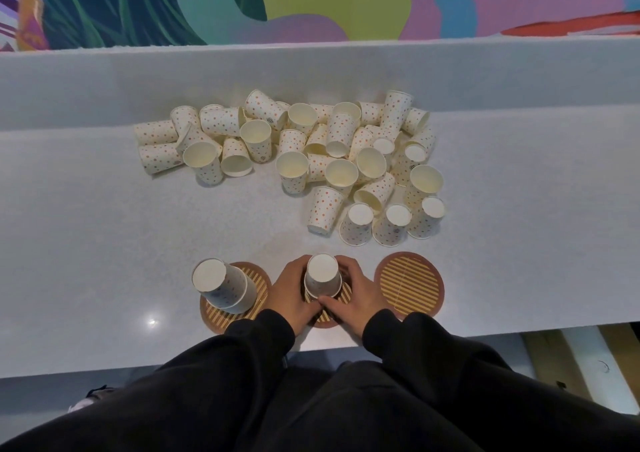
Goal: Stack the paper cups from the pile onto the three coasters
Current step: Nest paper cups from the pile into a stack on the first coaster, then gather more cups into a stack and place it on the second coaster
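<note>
Single head view, looking steeply down over counter [104, 244], hands close below
</note>
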`<state>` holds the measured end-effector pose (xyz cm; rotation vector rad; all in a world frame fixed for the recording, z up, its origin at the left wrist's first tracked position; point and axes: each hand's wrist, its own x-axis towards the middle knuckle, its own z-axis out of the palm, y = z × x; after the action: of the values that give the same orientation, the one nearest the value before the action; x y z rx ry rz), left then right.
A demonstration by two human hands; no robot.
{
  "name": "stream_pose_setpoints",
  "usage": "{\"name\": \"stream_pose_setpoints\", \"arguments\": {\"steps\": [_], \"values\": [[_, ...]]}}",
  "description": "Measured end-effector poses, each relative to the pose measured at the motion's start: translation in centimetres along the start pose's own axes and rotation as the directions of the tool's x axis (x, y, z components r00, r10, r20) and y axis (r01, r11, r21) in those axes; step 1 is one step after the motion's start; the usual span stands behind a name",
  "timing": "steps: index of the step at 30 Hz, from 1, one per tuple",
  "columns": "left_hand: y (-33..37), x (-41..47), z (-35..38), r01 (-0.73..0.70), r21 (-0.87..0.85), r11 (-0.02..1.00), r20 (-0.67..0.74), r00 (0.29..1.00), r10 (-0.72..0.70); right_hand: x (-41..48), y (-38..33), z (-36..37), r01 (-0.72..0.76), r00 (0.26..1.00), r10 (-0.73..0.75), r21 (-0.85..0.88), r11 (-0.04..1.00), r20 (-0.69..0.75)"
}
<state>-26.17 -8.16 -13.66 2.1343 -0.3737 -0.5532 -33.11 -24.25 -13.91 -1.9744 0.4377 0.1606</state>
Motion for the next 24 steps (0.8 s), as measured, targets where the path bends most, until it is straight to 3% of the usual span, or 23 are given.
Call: {"name": "stream_pose_setpoints", "arguments": {"steps": [16, 24], "values": [[-1.5, 1.1, 0.8, -0.070, 0.165, 0.984, -0.012, 0.997, 0.073, 1.8, 1.8, -0.3, 0.160, 0.987, -0.159, -0.195, 0.968, 0.019], [-1.5, 1.0, 0.5, -0.055, 0.230, 0.972, -0.008, 0.998, 0.058, 1.7, 1.3, -0.8, 0.138, 0.989, -0.126, -0.175, 0.975, 0.077]]}}
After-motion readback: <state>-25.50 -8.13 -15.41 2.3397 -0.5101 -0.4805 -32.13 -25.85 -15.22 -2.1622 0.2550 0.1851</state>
